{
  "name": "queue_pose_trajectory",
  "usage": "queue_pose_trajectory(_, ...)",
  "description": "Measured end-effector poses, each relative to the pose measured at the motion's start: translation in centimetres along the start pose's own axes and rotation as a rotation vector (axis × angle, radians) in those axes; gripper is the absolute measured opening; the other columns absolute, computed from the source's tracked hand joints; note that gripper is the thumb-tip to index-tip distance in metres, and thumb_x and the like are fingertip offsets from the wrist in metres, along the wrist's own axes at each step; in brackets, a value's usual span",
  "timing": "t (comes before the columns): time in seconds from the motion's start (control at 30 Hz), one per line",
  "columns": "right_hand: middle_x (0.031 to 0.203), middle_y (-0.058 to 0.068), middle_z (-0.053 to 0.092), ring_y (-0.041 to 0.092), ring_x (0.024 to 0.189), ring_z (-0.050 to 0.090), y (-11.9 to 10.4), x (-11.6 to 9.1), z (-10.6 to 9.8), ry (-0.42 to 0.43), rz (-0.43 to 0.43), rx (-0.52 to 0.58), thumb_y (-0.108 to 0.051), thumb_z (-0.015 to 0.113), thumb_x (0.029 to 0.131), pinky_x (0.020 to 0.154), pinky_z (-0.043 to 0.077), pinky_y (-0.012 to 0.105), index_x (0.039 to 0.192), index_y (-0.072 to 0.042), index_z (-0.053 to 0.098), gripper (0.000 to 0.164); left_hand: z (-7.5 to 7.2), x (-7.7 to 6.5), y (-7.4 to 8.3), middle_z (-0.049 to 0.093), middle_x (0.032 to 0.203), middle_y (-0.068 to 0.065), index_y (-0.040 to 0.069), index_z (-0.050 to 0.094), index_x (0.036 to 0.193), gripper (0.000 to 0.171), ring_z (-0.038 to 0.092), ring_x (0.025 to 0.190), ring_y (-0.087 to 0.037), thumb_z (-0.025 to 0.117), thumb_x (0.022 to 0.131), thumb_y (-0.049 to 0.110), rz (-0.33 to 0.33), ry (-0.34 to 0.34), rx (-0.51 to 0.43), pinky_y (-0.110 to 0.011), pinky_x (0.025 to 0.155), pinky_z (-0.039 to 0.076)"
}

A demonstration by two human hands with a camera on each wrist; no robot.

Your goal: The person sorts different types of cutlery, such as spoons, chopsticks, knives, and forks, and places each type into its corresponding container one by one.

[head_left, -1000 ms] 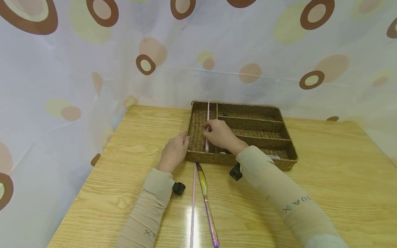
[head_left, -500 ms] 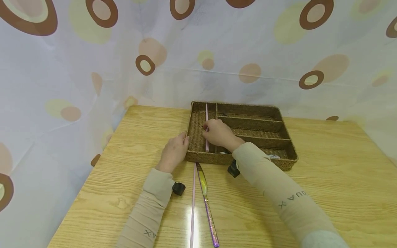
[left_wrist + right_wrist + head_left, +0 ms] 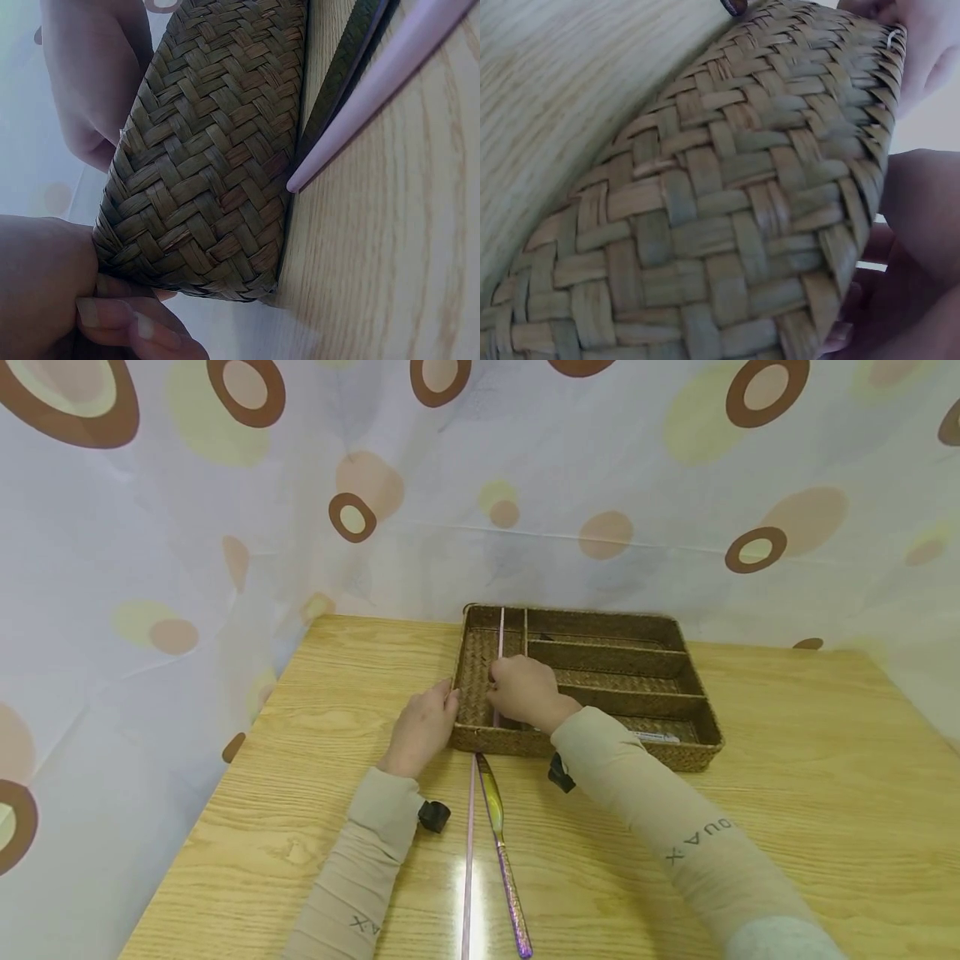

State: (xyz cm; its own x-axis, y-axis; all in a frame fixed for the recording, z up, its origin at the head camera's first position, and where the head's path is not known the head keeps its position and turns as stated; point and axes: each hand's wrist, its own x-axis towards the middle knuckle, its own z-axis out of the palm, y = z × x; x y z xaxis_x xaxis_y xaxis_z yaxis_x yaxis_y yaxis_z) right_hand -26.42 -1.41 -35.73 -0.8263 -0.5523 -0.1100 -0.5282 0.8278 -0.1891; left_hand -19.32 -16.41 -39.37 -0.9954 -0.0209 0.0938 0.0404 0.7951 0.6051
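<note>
My left hand [image 3: 422, 727] grips the left wall of a brown woven tray [image 3: 495, 742], thumb at the rim. In the left wrist view its curled fingertips [image 3: 157, 334] show under the tray's corner. Inside the long left compartment, my right hand [image 3: 525, 692] pinches a pink chopstick [image 3: 501, 631] lying lengthwise beside the divider; the hand covers its middle. Another pink chopstick [image 3: 469, 843] lies on the table, its tip near the tray's front wall. Beside it is a table knife [image 3: 493, 802] with a shiny gold blade and purple handle.
Three compartments run crosswise in the tray's right part. The front one holds a white printed item [image 3: 656, 737], partly hidden by the right forearm. A small dark item [image 3: 546, 637] shows in the back one. A patterned cloth [image 3: 645, 468] hangs behind the wooden table [image 3: 810, 760].
My right hand has moved slightly left and nearer to me, fingers drawn in more. The near end of the chopstick in the tray has shifted a little left. The left hand has stayed put.
</note>
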Motion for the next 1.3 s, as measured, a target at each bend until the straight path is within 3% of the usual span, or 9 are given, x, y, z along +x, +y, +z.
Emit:
queue_pose_trajectory(0.2, 0.075, 0.001, 0.059, 0.017, 0.068, 0.052, -0.54, -0.31, 0.38, -0.009, -0.027, -0.145, -0.029, 0.057, 0.090, 0.048, 0.043, 0.034, 0.082, -0.016, 0.063, 0.016, -0.01, -0.05, -0.02, 0.050, 0.059, -0.006, 0.000, 0.042, 0.132, 0.041, 0.040, 0.043, -0.015, 0.035, 0.101, 0.026, -0.003, -0.005, -0.001, -0.028, 0.041, 0.036)
queue_pose_trajectory(0.37, 0.081, -0.001, 0.061, 0.019, 0.078, 0.050, -0.75, -0.32, 0.68, -0.009, -0.031, -0.242, -0.033, 0.056, 0.092, 0.055, 0.046, 0.037, 0.090, -0.018, 0.064, 0.017, -0.01, 0.03, -0.03, 0.050, 0.059, -0.006, 0.000, 0.042, 0.132, 0.041, 0.040, 0.044, -0.014, 0.033, 0.102, 0.026, -0.008, -0.008, 0.004, -0.028, 0.041, 0.036)
queue_pose_trajectory(0.6, 0.076, 0.000, 0.058, 0.017, 0.069, 0.049, -0.74, -0.19, 0.90, -0.013, -0.046, -0.266, -0.031, 0.053, 0.093, 0.053, 0.045, 0.035, 0.093, -0.018, 0.062, 0.016, 0.01, 0.13, -0.10, 0.051, 0.060, -0.007, 0.001, 0.042, 0.133, 0.041, 0.042, 0.045, -0.015, 0.034, 0.101, 0.026, -0.016, -0.006, 0.013, -0.030, 0.042, 0.038)
queue_pose_trajectory(0.83, 0.076, 0.000, 0.057, 0.017, 0.068, 0.049, -0.81, -0.16, 0.97, -0.028, -0.045, -0.262, -0.029, 0.052, 0.093, 0.049, 0.043, 0.034, 0.102, -0.019, 0.062, 0.017, -0.06, 0.05, -0.07, 0.061, 0.080, -0.012, 0.001, 0.043, 0.132, 0.040, 0.050, 0.055, -0.016, 0.035, 0.101, 0.026, -0.015, 0.005, 0.028, -0.033, 0.055, 0.045)
queue_pose_trajectory(1.3, 0.078, 0.002, 0.060, 0.017, 0.068, 0.052, -0.74, -0.20, 0.82, -0.032, -0.055, -0.297, -0.033, 0.056, 0.092, 0.050, 0.046, 0.034, 0.115, -0.016, 0.059, 0.029, -0.10, 0.03, 0.03, 0.049, 0.059, -0.006, 0.001, 0.042, 0.132, 0.041, 0.039, 0.045, -0.015, 0.034, 0.101, 0.026, -0.019, -0.009, 0.008, -0.030, 0.042, 0.037)
